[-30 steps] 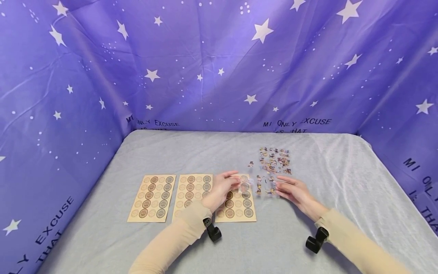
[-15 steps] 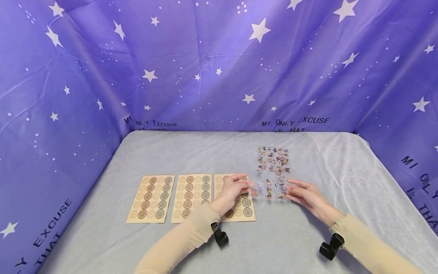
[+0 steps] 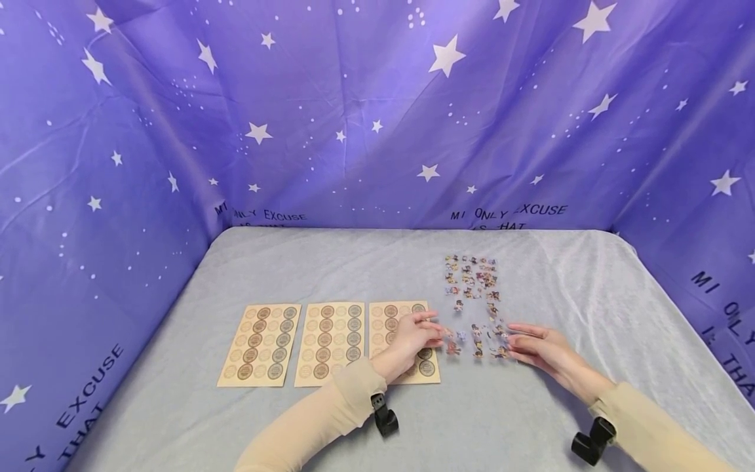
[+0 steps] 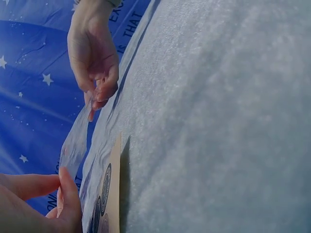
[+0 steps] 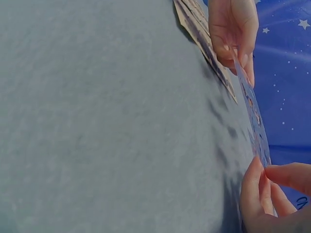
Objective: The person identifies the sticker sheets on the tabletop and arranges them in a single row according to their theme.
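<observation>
A clear sticker sheet with small colourful figures is stretched between my two hands, raised above the table. My left hand pinches its left edge between thumb and fingers, over the right part of the third tan sticker sheet. At the opposite edge my right hand pinches it too. Both wrist views show the film edge-on, with the left wrist view giving the pinch of the left thumb and fingers. Another clear sheet of figures lies on the table just beyond; its near edge is hard to make out.
Two more tan sheets with round printed stickers, a left one and a middle one, lie in a row left of my hands. The grey cloth-covered table meets purple star-patterned curtains at its back and sides.
Both hands have moved right and nearer to me, carrying the clear sheet off the third tan sheet. More of the clear sheet lying behind now shows.
</observation>
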Motion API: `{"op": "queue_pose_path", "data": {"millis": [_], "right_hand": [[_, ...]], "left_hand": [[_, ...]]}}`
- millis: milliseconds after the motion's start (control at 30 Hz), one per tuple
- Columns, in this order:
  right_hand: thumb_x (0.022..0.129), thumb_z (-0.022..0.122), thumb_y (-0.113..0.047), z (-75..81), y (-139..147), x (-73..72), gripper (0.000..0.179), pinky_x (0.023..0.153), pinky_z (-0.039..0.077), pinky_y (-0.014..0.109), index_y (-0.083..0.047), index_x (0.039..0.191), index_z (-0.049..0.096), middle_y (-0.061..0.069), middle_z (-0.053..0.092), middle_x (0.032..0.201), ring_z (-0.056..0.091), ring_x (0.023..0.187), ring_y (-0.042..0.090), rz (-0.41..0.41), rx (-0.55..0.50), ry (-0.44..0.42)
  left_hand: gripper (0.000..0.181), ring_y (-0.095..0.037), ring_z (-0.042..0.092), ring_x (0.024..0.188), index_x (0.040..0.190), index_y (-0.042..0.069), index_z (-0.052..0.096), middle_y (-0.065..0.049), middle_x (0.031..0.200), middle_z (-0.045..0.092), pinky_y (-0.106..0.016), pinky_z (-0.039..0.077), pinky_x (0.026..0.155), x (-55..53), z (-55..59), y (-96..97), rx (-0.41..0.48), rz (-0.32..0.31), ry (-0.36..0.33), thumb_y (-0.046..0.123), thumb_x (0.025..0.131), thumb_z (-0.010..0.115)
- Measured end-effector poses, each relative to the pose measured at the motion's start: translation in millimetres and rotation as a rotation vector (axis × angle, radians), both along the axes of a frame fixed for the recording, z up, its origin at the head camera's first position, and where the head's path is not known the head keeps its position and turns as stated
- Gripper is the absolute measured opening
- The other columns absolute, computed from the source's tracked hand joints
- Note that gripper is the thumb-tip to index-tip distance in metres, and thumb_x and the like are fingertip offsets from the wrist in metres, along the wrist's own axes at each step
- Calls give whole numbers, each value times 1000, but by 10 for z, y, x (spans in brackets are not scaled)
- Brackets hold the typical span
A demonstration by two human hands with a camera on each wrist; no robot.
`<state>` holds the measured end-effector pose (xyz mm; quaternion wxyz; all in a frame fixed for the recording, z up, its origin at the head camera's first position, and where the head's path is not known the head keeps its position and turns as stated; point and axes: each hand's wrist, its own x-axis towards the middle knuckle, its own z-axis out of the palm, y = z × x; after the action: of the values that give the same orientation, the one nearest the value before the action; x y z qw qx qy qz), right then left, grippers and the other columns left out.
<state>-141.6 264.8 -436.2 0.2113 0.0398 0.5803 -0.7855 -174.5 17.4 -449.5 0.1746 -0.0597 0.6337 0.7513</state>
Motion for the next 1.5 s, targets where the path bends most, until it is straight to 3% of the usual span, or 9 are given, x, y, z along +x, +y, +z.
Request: {"op": "queue_pose_path", "data": {"millis": [300,467,567,667,767,1033,1167,1267,1500], "right_hand": [[81,55,6,-42,40,30,35,79,50,30,6,116,52,4,65,84,63,81,15,-17,108,-15],[81,55,6,-71,58,30,30,77,51,31,0,110,57,3,66,83,63,79,15,0,118,5],[82,53,7,-76,61,25,33,75,52,30,6,115,53,2,66,82,64,76,16,23,147,31],[82,51,7,-56,26,23,44,72,53,31,19,121,37,1,65,81,64,73,17,34,256,64],[81,52,8,-42,-14,28,51,69,53,31,22,124,28,1,64,81,63,71,15,34,377,79],[80,49,9,-45,-45,27,46,63,54,29,24,120,32,5,64,80,62,67,11,40,566,149],[81,52,6,-22,-37,35,43,59,54,30,23,117,36,10,64,79,61,64,12,71,653,188],[81,55,0,15,-1,21,44,56,54,31,22,116,39,12,64,78,59,61,14,114,711,211],[84,52,-5,92,142,-119,44,63,54,32,21,117,38,26,61,91,62,68,16,163,709,265]], "left_hand": [[49,-12,61,58,119,-9,47,-12,76,62,-27,54,61,4,-59,33,20,-50,-12,-19,72,54],[49,-17,63,63,119,-11,46,-12,74,61,-29,54,61,26,-57,37,10,-61,-2,-20,72,54],[48,-21,63,64,119,-12,45,-13,73,61,-31,55,60,27,-69,45,-7,-74,27,-20,73,53],[47,-24,63,64,119,-13,45,-15,73,61,-31,55,58,24,-66,55,-51,-85,66,-20,73,53],[46,-25,64,63,119,-13,45,-13,72,61,-29,54,56,32,-58,67,-115,-92,99,-19,75,53],[48,-26,64,67,120,-13,45,-14,76,60,-26,54,55,65,-34,68,-189,-114,128,-18,73,56],[47,-17,61,60,116,-10,50,-10,79,57,-24,53,55,73,-20,15,-246,-137,153,-15,70,60],[40,-12,58,57,111,-8,56,-7,79,55,-23,53,55,42,11,-43,-296,-139,175,-11,71,60],[33,-30,62,73,111,-7,55,-11,81,60,-27,54,63,-142,117,-164,-341,-235,198,-4,78,55]]}}
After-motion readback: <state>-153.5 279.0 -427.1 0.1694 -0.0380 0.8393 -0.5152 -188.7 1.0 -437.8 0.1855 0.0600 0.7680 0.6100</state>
